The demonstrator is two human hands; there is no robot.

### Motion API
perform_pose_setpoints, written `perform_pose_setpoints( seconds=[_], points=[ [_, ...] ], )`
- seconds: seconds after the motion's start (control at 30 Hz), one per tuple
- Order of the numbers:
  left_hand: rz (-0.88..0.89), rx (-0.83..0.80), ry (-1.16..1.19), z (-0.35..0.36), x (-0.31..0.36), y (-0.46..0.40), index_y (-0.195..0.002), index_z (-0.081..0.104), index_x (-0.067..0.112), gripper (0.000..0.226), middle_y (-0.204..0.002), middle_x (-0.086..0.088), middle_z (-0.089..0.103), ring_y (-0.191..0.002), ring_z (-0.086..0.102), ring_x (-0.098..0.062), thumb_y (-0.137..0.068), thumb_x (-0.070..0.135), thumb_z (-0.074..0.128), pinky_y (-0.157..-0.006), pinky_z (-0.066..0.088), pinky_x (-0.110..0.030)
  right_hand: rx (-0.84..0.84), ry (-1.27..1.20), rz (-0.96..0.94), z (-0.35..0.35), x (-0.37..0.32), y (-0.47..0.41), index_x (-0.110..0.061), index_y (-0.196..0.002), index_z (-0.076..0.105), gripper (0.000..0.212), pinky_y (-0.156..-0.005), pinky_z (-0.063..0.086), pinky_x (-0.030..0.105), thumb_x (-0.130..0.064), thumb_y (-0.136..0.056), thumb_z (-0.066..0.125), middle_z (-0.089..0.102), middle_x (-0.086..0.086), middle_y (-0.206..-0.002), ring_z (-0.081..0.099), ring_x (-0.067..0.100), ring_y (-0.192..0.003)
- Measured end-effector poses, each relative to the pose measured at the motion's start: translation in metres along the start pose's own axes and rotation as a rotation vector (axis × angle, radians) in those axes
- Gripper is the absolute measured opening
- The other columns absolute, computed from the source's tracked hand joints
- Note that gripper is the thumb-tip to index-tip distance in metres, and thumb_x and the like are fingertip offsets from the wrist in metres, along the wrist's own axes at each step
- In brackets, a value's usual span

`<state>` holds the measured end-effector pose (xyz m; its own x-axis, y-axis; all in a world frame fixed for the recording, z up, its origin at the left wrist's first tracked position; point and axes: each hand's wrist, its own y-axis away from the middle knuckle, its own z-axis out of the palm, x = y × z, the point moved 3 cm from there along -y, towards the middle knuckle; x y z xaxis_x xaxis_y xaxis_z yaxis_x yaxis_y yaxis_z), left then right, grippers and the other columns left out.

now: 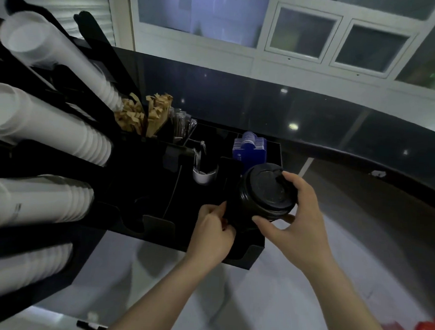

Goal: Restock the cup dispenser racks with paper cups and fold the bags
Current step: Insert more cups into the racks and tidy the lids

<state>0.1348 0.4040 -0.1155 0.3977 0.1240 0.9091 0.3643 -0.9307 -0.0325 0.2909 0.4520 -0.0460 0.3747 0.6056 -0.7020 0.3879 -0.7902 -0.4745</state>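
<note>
Black lids [268, 190], stacked, are gripped by the right hand [296, 219] at centre frame; the left hand [213, 227] pinches the organiser [244, 252] divider. Seating them comes next, probably.

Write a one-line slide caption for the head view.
Both hands, left and right, hold a stack of black lids at the organizer beside racked white cups.

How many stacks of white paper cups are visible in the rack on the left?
4, one above another along the left edge: top, second, third, bottom. More may lie outside the frame.
</note>
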Motion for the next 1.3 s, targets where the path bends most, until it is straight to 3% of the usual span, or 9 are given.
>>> perform_pose_setpoints(
  seconds=[0.13, 0.23, 0.4, 0.6, 0.73, 0.87, 1.03, 1.13, 1.3],
  points=[
    [-0.041, -0.013, 0.014, 0.001, 0.005, 0.005, -0.143, 0.03, 0.028, 0.064, -0.118, 0.002, 0.06, -0.106, 0.06, -0.015, -0.087, 0.016, 0.058, -0.09, 0.051, -0.031, -0.053, 0.071, -0.03, 0.008, -0.003, -0.001, -0.041, -0.13, 0.034, 0.086, -0.089, 0.045, 0.014, -0.031, -0.061, 0.082, 0.036, -0.027, -0.127, 0.039, -0.004, -0.12],
    [-0.03, -0.04, -0.215, -0.002, 0.009, 0.005, -0.135, 0.038, 0.023, 0.051, -0.097, 0.002, 0.062, -0.087, 0.062, -0.019, -0.087, 0.021, 0.056, -0.067, 0.047, -0.024, -0.11, 0.142, -0.025, 0.015, -0.004, -0.003, -0.034, -0.135, 0.035, 0.086, -0.096, 0.034, 0.005, -0.03, -0.062, 0.081, 0.036, -0.012, -0.133, 0.036, -0.004, -0.118],
    [0.047, 0.031, -0.51, -0.019, 0.014, -0.013, -0.113, 0.063, 0.014, 0.027, -0.105, -0.006, 0.048, -0.096, 0.056, -0.029, -0.088, 0.015, 0.054, -0.071, 0.039, -0.028, -0.159, 0.149, 0.049, 0.019, 0.006, -0.006, -0.035, -0.136, 0.032, 0.086, -0.086, 0.031, -0.003, -0.033, -0.065, 0.079, 0.033, -0.019, -0.127, 0.033, -0.011, -0.111],
    [0.037, 0.045, -0.269, -0.012, -0.004, -0.012, -0.11, 0.036, 0.028, 0.039, -0.083, 0.011, 0.059, -0.073, 0.058, -0.005, -0.083, 0.015, 0.06, -0.054, 0.039, -0.017, -0.268, 0.293, 0.116, 0.03, 0.029, -0.001, -0.026, -0.141, 0.033, 0.086, -0.1, 0.028, 0.014, -0.032, -0.07, 0.08, 0.039, -0.008, -0.137, 0.036, 0.008, -0.126],
    [0.141, 0.039, -0.226, -0.014, -0.011, -0.018, -0.131, 0.045, 0.03, 0.053, -0.103, 0.015, 0.049, -0.089, 0.054, -0.003, -0.083, 0.01, 0.061, -0.072, 0.039, -0.013, -0.258, 0.386, 0.129, 0.036, 0.035, -0.001, -0.02, -0.145, 0.032, 0.087, -0.105, 0.025, 0.023, -0.041, -0.074, 0.076, 0.03, -0.002, -0.141, 0.025, 0.016, -0.131],
    [0.23, -0.085, -0.11, -0.015, -0.012, -0.02, -0.143, 0.033, 0.038, 0.072, -0.13, 0.023, 0.035, -0.119, 0.038, 0.005, -0.083, 0.012, 0.062, -0.094, 0.03, -0.007, -0.312, 0.448, 0.136, 0.029, 0.033, -0.014, -0.019, -0.139, 0.041, 0.09, -0.103, 0.037, 0.031, -0.045, -0.064, 0.082, 0.038, -0.002, -0.131, 0.036, 0.018, -0.124],
    [0.287, -0.191, -0.106, -0.008, -0.014, -0.015, -0.143, 0.031, 0.042, 0.078, -0.147, 0.019, 0.027, -0.129, 0.026, 0.01, -0.08, 0.019, 0.07, -0.101, 0.022, -0.004, -0.292, 0.574, 0.074, 0.03, 0.028, -0.006, -0.019, -0.136, 0.041, 0.09, -0.096, 0.043, 0.035, -0.053, -0.062, 0.08, 0.041, -0.004, -0.129, 0.038, 0.018, -0.119],
    [0.267, -0.117, -0.049, -0.011, -0.013, -0.014, -0.142, 0.033, 0.04, 0.078, -0.141, 0.022, 0.037, -0.127, 0.036, 0.006, -0.078, 0.021, 0.073, -0.105, 0.032, -0.018, -0.276, 0.609, 0.049, 0.031, 0.028, 0.0, -0.017, -0.134, 0.041, 0.089, -0.097, 0.042, 0.035, -0.055, -0.063, 0.078, 0.04, -0.002, -0.132, 0.036, 0.02, -0.12],
    [0.235, -0.089, -0.018, -0.014, -0.013, -0.011, -0.14, 0.032, 0.038, 0.081, -0.133, 0.027, 0.042, -0.121, 0.042, 0.009, -0.074, 0.028, 0.078, -0.1, 0.036, -0.015, -0.312, 0.413, 0.153, 0.025, 0.024, -0.007, -0.027, -0.132, 0.036, 0.095, -0.093, 0.039, 0.026, -0.069, -0.054, 0.069, 0.042, -0.011, -0.126, 0.034, 0.011, -0.119]
  ],
)
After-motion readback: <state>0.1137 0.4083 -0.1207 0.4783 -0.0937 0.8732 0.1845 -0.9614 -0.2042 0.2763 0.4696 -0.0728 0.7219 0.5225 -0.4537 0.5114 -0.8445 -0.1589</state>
